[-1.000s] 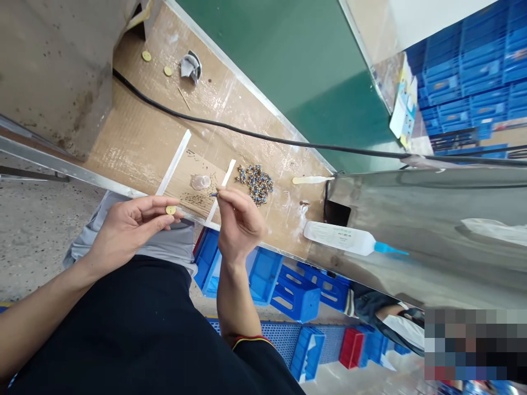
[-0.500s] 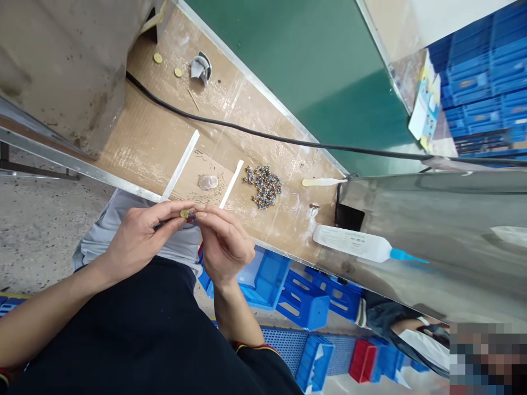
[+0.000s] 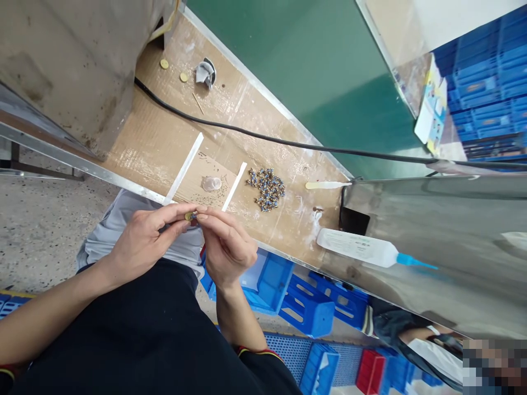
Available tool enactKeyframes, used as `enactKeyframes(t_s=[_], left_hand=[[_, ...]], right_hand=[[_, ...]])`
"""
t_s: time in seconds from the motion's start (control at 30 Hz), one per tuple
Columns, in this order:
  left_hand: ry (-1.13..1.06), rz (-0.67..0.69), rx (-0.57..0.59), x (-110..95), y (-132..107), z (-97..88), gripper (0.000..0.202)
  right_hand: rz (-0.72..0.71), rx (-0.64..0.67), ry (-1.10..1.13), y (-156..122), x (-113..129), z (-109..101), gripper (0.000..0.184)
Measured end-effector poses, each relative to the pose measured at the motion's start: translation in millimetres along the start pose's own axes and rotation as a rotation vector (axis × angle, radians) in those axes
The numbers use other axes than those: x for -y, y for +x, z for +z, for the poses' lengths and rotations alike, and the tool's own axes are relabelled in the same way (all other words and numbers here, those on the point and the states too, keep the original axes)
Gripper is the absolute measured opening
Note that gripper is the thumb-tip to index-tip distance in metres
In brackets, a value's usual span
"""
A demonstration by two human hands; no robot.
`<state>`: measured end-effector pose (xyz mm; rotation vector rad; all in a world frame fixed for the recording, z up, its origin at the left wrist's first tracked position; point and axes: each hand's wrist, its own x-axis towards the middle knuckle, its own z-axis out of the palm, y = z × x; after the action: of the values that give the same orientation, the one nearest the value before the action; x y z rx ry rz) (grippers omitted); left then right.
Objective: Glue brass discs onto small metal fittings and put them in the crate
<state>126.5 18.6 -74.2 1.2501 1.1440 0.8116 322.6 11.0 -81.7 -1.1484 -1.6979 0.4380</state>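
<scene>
My left hand (image 3: 142, 238) is closed in a pinch on a small round yellow disc (image 3: 189, 216) at the table's front edge. My right hand (image 3: 228, 247) meets it fingertip to fingertip, pinching a tiny bluish metal part (image 3: 195, 216) against the disc; fingers hide most of it. Just beyond the hands, a small clear plastic cap (image 3: 212, 184) lies among scattered tiny dark pieces, between two white tape strips. Right of the strips is a pile of small blue and brass-coloured metal parts (image 3: 269, 189).
A black cable (image 3: 255, 133) crosses the cardboard-covered table (image 3: 144, 148). Farther back lie two yellow discs (image 3: 183, 77), a thin stick and a torn roll (image 3: 205, 73). A white bottle with blue nozzle (image 3: 358, 248) lies at right. Blue crates (image 3: 308, 307) and another person are below.
The whole view has shifted slightly, so things sit a little farther right and lower. Both hands stay together, and less of the yellow disc shows between the fingers.
</scene>
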Motion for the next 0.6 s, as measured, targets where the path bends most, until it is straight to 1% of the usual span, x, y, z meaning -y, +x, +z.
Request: enactKeyframes(t_s=[0.13,0.23,0.4,0.5,0.6], left_hand=[[0.042,0.035,-0.01,-1.2,-1.8,0.7,0.033],[0.104,0.071,-0.01,-2.2,-4.4,0.5,0.035],[0.267,0.163,-0.012,-5.6,-8.5,-1.4,0.036],[0.326,0.177,-0.006,-8.4,-9.7,-1.7,0.035],[0.342,0.175,0.01,-11.0,-10.1,-1.2,0.033]], right_hand=[[-0.017,0.012,-0.053,-0.4,0.9,-2.9,0.035],[-0.058,0.031,-0.066,-0.9,0.7,-4.9,0.037],[-0.142,0.06,-0.105,-4.3,-1.5,-7.1,0.048],[-0.187,0.071,-0.114,-8.4,-3.3,-8.0,0.055],[-0.204,0.065,-0.132,-12.8,-5.3,-8.8,0.059]])
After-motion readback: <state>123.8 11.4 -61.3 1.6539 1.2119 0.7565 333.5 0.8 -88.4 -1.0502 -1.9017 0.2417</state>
